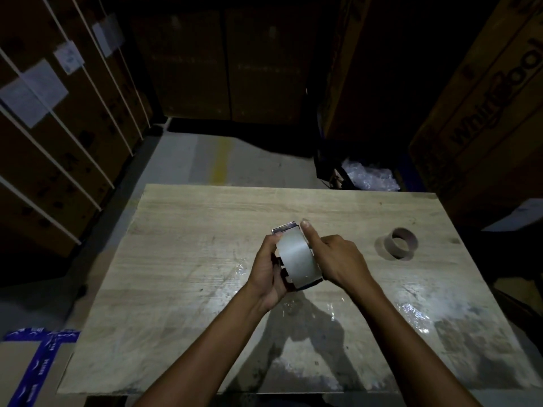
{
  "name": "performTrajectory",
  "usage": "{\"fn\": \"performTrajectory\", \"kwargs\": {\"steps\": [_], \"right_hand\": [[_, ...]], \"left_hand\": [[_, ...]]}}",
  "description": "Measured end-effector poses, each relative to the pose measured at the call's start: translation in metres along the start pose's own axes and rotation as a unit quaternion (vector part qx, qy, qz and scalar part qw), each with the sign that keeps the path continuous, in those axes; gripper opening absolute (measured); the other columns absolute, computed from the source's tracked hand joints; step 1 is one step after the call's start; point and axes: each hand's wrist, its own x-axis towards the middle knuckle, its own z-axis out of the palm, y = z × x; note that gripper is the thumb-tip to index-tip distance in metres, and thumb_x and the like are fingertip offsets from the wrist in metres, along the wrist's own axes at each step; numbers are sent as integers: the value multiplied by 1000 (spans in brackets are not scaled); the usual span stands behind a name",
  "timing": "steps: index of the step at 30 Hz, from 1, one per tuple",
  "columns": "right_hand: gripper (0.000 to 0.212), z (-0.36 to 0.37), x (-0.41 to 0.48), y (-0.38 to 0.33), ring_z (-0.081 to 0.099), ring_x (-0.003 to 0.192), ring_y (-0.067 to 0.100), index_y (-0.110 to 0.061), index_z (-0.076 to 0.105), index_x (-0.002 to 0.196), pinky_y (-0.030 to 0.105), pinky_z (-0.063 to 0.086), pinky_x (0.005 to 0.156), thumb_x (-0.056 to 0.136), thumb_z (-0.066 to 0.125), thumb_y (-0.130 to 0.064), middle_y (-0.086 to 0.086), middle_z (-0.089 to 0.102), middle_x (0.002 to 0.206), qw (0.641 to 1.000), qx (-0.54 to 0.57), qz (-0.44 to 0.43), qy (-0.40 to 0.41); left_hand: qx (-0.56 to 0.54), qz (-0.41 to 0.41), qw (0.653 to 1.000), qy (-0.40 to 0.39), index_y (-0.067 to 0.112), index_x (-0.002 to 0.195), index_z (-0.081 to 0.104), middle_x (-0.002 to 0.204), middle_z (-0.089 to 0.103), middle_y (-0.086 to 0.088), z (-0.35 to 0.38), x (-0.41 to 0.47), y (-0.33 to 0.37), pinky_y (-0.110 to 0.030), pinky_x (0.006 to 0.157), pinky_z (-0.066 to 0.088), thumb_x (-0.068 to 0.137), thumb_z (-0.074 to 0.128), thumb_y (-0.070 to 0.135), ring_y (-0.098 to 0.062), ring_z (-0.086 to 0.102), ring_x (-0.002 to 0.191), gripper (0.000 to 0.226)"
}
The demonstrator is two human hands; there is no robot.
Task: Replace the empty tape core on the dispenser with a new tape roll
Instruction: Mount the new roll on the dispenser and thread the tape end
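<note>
A tape dispenser point(287, 230) with a toothed metal blade at its far end is held above the middle of the wooden table point(182, 259). A full roll of clear tape point(296, 259) sits in it. My left hand point(267, 271) grips the dispenser's left side from below. My right hand point(335, 255) presses against the roll's right side, with the index finger stretched forward beside the blade. The empty brown cardboard core point(402, 243) stands on its rim on the table, well to the right of both hands.
Tall cardboard boxes point(476, 113) surround the table on the left, back and right. A dark bin with crumpled plastic wrap point(370, 174) stands behind the table's far right corner. A box with blue tape point(38, 365) lies at the lower left.
</note>
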Motion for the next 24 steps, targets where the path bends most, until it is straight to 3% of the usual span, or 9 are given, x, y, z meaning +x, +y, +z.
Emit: {"fn": "performTrajectory", "kwargs": {"steps": [3,6,9,11,13,15,20,24], "right_hand": [[78,-6,1,12,67,76,21,-12,72,76,37,55,75,89,31,-76,3,75,77,997,10,-36,74],[30,-3,-8,20,69,90,8,-24,76,102,31,57,75,90,62,-48,-9,76,101,967,106,-171,153],[36,8,-17,28,64,108,12,-22,71,118,22,57,73,84,72,-34,-7,67,125,919,134,-346,132],[43,16,-17,35,58,115,17,-23,69,120,28,55,81,81,74,-38,-1,60,137,903,66,-411,106],[45,20,-13,39,53,119,22,-26,68,120,36,55,81,79,73,-44,1,54,143,895,-2,-434,104],[42,22,-8,40,51,118,24,-27,68,118,40,57,73,80,69,-46,1,52,145,889,-31,-444,108],[31,24,0,47,51,113,22,-22,71,114,37,56,70,85,67,-32,1,56,142,880,-38,-455,132],[23,28,3,50,56,109,25,-17,75,109,36,54,70,86,71,-17,1,63,135,870,-8,-462,171]], "left_hand": [[20,10,999,29,21,96,76,98,70,-12,-4,1,4,-55,86,54,88,56,45,-32,67,87,33],[36,5,998,47,18,99,73,91,70,-11,-7,2,9,-46,73,57,90,52,46,-29,68,76,36],[42,1,998,53,15,102,72,82,73,-10,-6,1,12,-43,68,58,90,50,48,-28,69,71,42],[51,-6,997,63,14,97,73,75,73,-8,-3,2,15,-43,69,57,89,50,50,-28,68,69,43],[61,-21,995,75,15,101,73,76,73,-10,-1,2,17,-49,72,56,88,52,55,-31,68,72,47],[72,-35,992,92,16,102,73,77,73,-9,0,4,18,-44,70,57,87,51,62,-30,68,71,53],[81,-70,992,67,16,66,81,68,74,-9,5,1,20,-42,75,54,86,47,74,-26,69,66,70],[91,-88,991,50,15,64,80,66,72,-6,7,0,23,-41,75,54,88,53,66,-23,70,59,62]]}}
